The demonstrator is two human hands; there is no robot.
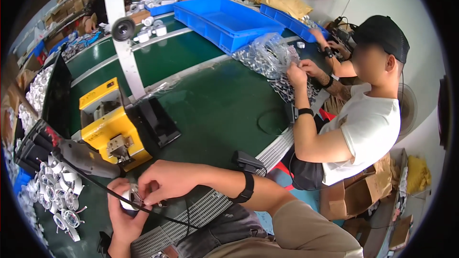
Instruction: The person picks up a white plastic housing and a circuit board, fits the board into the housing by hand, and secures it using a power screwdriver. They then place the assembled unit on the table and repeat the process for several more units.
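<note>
My left hand [125,222] is wrapped round a small white round part [128,200] with a dark underside, low over the green bench. At the top of that part, the fingers of my right hand [169,180] are pinched together; what they grip, if anything, is too small to make out. A black cable [103,187] passes in front of the part and hides some of it. To the left of my hands lies a pile of white round parts [56,192] with ring-shaped faces and short wires. A yellow bench machine [114,129] with a metal fixture stands just beyond my hands.
A grey cylindrical tool [91,156] lies beside the machine. On the right, a co-worker [366,119] handles a clear bag [270,50] above many small metal pieces. Blue trays [229,33] stand at the back. A white post [122,38] rises behind the machine.
</note>
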